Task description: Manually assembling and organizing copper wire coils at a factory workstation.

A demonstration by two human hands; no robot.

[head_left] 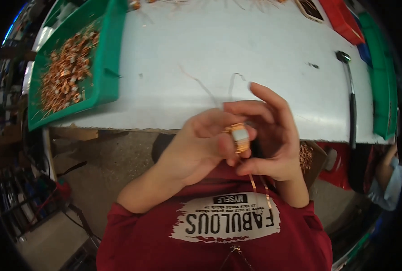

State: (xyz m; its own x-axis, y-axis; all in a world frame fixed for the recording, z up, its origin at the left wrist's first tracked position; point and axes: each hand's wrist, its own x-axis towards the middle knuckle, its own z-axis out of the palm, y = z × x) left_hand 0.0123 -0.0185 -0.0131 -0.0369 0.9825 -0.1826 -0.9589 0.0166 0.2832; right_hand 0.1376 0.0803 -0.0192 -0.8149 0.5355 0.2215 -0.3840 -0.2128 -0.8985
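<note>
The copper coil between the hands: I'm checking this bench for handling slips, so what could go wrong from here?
The copper coil is pinched only by fingertips of the left hand and right hand, beyond the table edge above the lap; a slip could drop it to the floor. Its loose copper leads dangle against the red shirt and might snag or bend.

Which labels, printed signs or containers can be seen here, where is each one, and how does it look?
Printed patch: on the chest of the red shirt, pale brushstroke shape, dark lettering.
Green tray: upper left on the white table, rectangular, full of copper coils.
Small coil: between the left hand and right hand, copper with a white band.
No screens.
</note>
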